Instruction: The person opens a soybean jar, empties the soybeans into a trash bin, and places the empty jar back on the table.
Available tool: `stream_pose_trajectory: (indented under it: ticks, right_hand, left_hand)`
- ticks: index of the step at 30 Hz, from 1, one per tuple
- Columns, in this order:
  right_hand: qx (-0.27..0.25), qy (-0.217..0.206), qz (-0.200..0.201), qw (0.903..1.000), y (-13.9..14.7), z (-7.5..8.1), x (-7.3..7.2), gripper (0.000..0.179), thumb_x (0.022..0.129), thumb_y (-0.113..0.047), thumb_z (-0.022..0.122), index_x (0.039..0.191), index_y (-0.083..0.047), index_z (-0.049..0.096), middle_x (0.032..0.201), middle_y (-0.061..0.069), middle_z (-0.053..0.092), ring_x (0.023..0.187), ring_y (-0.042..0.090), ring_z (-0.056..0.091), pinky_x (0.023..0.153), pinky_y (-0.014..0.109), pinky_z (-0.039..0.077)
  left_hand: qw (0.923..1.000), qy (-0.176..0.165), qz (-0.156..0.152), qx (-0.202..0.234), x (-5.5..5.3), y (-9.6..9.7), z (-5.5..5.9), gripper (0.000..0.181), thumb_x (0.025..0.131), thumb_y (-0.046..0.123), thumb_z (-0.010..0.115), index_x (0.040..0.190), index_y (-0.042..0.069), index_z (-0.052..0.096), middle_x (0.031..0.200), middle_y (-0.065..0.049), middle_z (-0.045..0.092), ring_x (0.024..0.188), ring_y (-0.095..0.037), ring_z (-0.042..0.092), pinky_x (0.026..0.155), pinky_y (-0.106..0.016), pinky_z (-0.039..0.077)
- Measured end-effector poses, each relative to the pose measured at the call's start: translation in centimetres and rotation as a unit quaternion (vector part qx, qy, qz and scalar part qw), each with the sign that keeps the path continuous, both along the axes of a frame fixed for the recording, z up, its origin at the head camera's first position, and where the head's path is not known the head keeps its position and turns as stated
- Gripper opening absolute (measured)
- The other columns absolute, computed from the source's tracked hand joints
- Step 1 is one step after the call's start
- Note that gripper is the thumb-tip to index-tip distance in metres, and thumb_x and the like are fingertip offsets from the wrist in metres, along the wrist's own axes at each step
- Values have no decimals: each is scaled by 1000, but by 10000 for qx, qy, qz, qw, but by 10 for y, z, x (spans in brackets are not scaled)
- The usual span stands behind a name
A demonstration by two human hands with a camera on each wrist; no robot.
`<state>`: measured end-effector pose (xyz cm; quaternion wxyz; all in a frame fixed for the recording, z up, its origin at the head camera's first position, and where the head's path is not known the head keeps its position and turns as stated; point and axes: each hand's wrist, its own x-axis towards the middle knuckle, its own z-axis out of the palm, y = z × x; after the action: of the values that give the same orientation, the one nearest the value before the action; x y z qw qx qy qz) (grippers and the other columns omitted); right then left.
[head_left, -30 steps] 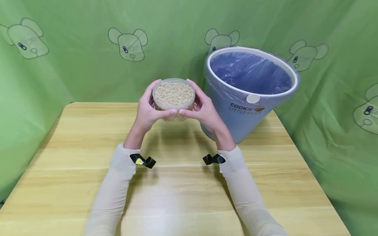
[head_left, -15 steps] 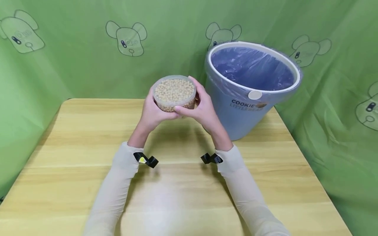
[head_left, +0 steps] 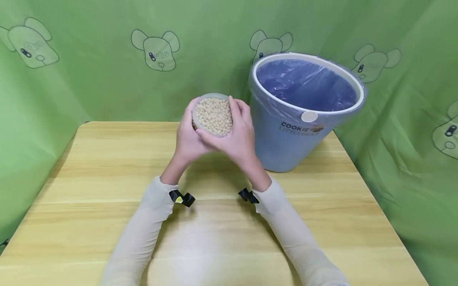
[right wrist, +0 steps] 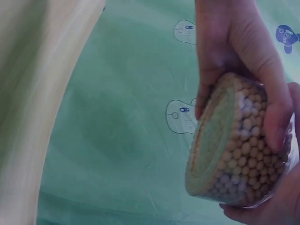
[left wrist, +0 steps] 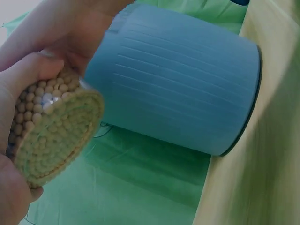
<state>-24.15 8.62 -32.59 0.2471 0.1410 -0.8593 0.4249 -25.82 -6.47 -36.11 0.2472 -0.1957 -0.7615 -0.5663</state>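
Note:
Held above the table in the head view is a round clear plastic tub [head_left: 214, 116] full of pale round beans, which look like soybeans. My left hand [head_left: 189, 139] grips its left side and lower wall. From the right, my right hand [head_left: 240, 137] grips the upper rim, with its thumb along the near edge and fingers along the right edge. In the left wrist view the tub [left wrist: 61, 129] is tilted, its base showing. The right wrist view shows the tub [right wrist: 248, 150] between both hands. Whether a clear lid covers it, I cannot tell.
A blue bin [head_left: 282, 147] with a white rim and a clear plastic liner stands on the right rear of the wooden table [head_left: 118, 167], close to my right hand. Green curtains [head_left: 207, 47] with printed animal heads hang behind and at both sides.
My left hand has shifted right, lower round the tub. My right hand has turned inward, its fingers now over the rim's right edge. The tub's top has tilted and is partly covered by that hand.

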Motion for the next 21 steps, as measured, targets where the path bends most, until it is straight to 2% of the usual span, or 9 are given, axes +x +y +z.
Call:
stream_pose_trajectory:
  ticks: [6, 11, 17, 21]
  right_hand:
    - [-89, 556, 165, 9983, 5, -8, -5, 101, 62, -51, 91, 146, -9, 55, 140, 16, 51, 125, 29, 54, 111, 47, 47]
    - [-266, 803, 528, 9950, 10, -11, -8, 96, 60, -46, 92, 143, -10, 59, 139, 17, 52, 124, 28, 55, 110, 45, 48]
    - [-395, 1240, 1077, 9856, 16, -12, -14, 93, 58, -41, 92, 139, -7, 62, 137, 19, 53, 125, 28, 53, 110, 42, 49]
    - [-267, 1124, 1227, 9857, 17, -9, -14, 94, 58, -40, 91, 141, -9, 60, 141, 19, 50, 129, 29, 51, 113, 43, 47]
  left_hand:
    - [9996, -108, -51, -238, 0, 0, -1, 122, 52, 24, 99, 155, 15, 35, 150, -7, 52, 135, -19, 52, 118, -34, 43]
    - [9994, -244, -184, -165, 2, 1, -1, 123, 51, 20, 98, 156, 18, 35, 149, -6, 53, 134, -19, 54, 116, -34, 45]
    - [9990, -262, -316, -203, 4, -3, 2, 122, 51, 20, 97, 156, 20, 35, 147, -4, 53, 132, -19, 54, 115, -36, 46]
    - [9994, -155, -314, -40, 3, -2, 1, 122, 51, 19, 97, 155, 17, 35, 148, -5, 52, 133, -19, 52, 116, -37, 45]
